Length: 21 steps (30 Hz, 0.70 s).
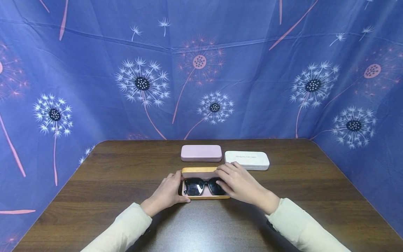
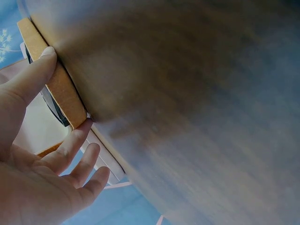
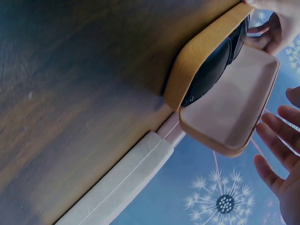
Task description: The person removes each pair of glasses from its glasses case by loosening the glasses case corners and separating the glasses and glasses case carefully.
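An orange glasses case (image 1: pixel 204 197) with a pale pink lining stands with its lid raised on the table. Black sunglasses (image 1: pixel 194 187) lie inside it, lenses facing up. My left hand (image 1: pixel 167 191) holds the case by its left end. In the left wrist view its thumb (image 2: pixel 40 68) presses the front wall and the index fingertip meets the corner. Over the case's right end reaches my right hand (image 1: pixel 239 183). The right wrist view shows its fingers (image 3: pixel 276 138) loosely spread beside the edge of the raised lid (image 3: pixel 229 103), holding nothing.
Behind the orange case sits a closed pink glasses case (image 1: pixel 201 153). A closed white glasses case (image 1: pixel 247 161) with lettering lies to its right, just beyond my right hand. The brown wooden table (image 1: pixel 110 175) ends at a blue dandelion-print cloth (image 1: pixel 252 115).
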Motion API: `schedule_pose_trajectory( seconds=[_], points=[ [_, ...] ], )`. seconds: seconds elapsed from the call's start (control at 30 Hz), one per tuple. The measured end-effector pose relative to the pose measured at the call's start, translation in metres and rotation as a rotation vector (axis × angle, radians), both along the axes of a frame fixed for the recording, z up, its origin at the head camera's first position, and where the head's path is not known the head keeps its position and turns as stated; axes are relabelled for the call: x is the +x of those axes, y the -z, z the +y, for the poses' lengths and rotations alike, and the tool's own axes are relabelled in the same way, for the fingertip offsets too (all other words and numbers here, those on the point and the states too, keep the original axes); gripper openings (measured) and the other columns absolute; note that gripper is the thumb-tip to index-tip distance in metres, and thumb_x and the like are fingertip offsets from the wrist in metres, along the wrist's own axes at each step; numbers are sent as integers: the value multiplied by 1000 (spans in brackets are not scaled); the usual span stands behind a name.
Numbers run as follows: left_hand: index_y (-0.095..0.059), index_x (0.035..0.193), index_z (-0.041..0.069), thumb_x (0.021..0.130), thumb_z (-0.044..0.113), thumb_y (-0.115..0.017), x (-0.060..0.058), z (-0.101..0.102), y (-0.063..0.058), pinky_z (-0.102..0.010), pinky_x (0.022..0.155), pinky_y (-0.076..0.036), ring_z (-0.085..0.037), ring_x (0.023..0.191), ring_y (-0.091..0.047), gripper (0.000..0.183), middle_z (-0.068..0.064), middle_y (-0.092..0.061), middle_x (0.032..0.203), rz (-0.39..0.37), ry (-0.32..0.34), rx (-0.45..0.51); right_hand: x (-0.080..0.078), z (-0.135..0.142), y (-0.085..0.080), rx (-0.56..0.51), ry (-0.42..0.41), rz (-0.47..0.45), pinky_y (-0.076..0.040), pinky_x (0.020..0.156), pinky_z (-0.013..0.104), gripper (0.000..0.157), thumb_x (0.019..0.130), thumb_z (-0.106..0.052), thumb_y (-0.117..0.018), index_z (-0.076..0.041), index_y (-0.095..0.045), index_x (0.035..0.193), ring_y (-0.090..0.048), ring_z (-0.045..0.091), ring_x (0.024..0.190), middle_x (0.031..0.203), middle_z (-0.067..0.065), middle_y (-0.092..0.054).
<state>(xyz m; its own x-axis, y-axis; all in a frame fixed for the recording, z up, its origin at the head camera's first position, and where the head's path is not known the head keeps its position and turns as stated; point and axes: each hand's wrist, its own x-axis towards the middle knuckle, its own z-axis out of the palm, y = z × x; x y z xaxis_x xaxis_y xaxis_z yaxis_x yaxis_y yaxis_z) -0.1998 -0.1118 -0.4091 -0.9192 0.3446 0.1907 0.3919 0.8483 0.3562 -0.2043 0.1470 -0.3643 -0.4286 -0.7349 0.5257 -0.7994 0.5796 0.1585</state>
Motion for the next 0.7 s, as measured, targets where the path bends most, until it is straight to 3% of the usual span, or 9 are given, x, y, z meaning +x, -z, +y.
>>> schedule_pose_trajectory(
  seconds=[0.37, 0.7],
  points=[
    [-45, 118, -2, 55, 37, -86, 1, 0, 0, -46, 88, -44, -29, 99, -55, 86, -11, -62, 101, -11, 1, 4, 7, -10, 10, 64, -27, -15, -44, 83, 33, 27, 79, -20, -66, -11, -61, 104, -57, 14, 91, 96, -4, -62],
    [-44, 117, -4, 55, 37, -86, 0, 0, 0, -46, 87, -44, -30, 99, -55, 86, -12, -61, 101, 5, 6, 0, 11, -18, 20, 178, 33, 18, -46, 83, 31, 28, 80, -23, -66, -14, -61, 106, -57, 13, 92, 99, -5, -62]
  ],
)
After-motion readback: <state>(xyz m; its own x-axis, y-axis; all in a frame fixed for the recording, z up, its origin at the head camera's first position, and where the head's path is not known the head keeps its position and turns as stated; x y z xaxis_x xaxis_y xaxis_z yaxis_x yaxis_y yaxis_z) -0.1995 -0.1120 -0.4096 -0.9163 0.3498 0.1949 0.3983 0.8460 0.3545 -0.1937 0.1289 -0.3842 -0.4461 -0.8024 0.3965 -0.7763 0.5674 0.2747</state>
